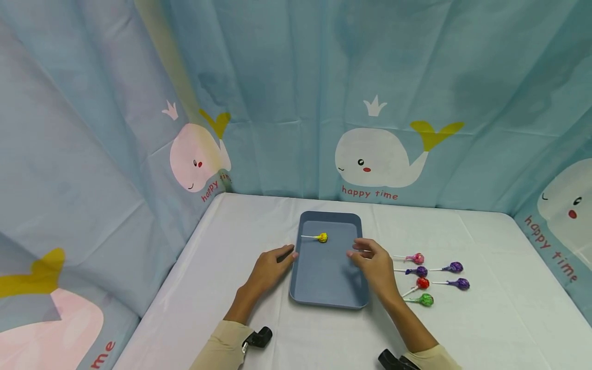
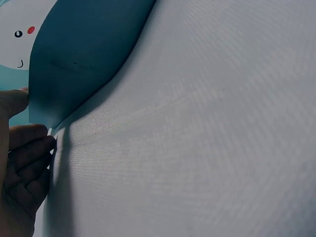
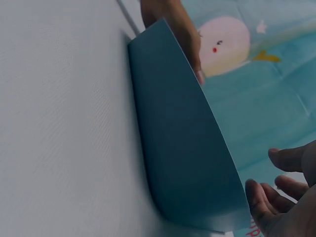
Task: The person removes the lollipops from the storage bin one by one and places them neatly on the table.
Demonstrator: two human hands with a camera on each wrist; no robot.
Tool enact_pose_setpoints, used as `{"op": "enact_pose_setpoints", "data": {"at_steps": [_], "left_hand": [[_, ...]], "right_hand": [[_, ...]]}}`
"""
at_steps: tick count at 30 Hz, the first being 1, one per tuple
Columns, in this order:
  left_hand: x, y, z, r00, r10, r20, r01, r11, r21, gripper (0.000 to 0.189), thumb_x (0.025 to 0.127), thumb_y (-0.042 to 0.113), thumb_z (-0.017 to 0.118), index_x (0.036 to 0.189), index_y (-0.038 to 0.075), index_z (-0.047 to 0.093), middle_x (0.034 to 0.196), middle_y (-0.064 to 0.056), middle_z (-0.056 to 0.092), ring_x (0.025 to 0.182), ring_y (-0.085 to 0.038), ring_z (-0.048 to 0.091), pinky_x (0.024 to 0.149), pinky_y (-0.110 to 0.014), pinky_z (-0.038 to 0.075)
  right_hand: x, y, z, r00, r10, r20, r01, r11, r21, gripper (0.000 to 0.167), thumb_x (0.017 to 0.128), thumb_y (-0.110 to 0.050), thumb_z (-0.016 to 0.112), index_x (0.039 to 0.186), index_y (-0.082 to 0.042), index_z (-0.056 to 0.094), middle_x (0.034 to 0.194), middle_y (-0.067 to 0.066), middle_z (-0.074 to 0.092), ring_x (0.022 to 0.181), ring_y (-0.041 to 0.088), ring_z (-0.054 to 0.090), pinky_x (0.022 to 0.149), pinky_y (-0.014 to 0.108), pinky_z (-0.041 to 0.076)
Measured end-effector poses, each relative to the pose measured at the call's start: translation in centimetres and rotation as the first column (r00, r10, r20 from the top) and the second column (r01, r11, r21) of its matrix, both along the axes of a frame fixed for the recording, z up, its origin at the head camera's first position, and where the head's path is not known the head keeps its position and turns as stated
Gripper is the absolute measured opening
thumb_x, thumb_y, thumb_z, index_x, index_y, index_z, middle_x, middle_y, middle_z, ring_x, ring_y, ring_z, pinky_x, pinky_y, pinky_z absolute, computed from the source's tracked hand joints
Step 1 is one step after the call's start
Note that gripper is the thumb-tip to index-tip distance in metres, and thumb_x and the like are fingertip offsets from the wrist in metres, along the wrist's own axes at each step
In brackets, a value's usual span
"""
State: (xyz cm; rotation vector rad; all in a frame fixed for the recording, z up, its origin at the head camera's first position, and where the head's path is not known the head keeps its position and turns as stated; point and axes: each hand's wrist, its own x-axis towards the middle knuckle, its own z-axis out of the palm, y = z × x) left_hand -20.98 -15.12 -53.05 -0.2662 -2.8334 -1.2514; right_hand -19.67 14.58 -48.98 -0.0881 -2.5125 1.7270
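Note:
A grey-blue tray [image 1: 330, 288] lies on the white table between the hands. A yellow-wrapped lollipop [image 1: 322, 237] rests in its upper left part, stick pointing left. My left hand [image 1: 270, 269] is at the tray's left side, with its thumb and fingertips right at the rim; in the left wrist view its fingers [image 2: 30, 154] are loosely bent beside the tray wall. Over the tray's right rim, my right hand [image 1: 375, 266] has its thumb and fingers apart. In the right wrist view, the fingers [image 3: 266, 202] of that hand are close to the tray's wall [image 3: 182, 133].
Right of the right hand lie several wrapped lollipops: a pink one [image 1: 418, 258], purple ones [image 1: 455, 267], a red one [image 1: 423, 283] and a green one [image 1: 426, 300]. A blue curtain [image 1: 287, 103] with printed whales encloses the back and sides of the table.

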Motion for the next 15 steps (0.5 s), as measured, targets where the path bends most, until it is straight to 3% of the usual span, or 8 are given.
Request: {"op": "enact_pose_setpoints", "data": {"at_steps": [15], "left_hand": [[0.1, 0.0, 0.1, 1.0, 0.003, 0.011, -0.003, 1.0, 0.01, 0.059, 0.105, 0.053, 0.061, 0.148, 0.013, 0.065, 0.151, -0.011, 0.062, 0.145, -0.036, 0.054, 0.122, -0.056, 0.041]], "right_hand": [[-1.9, -2.9, -0.7, 0.999, 0.03, -0.03, -0.031, 0.999, -0.021, 0.048, 0.093, -0.018, 0.083, 0.137, -0.003, 0.068, 0.128, 0.016, 0.074, 0.111, 0.029, 0.072, 0.084, 0.033, 0.065]]}}
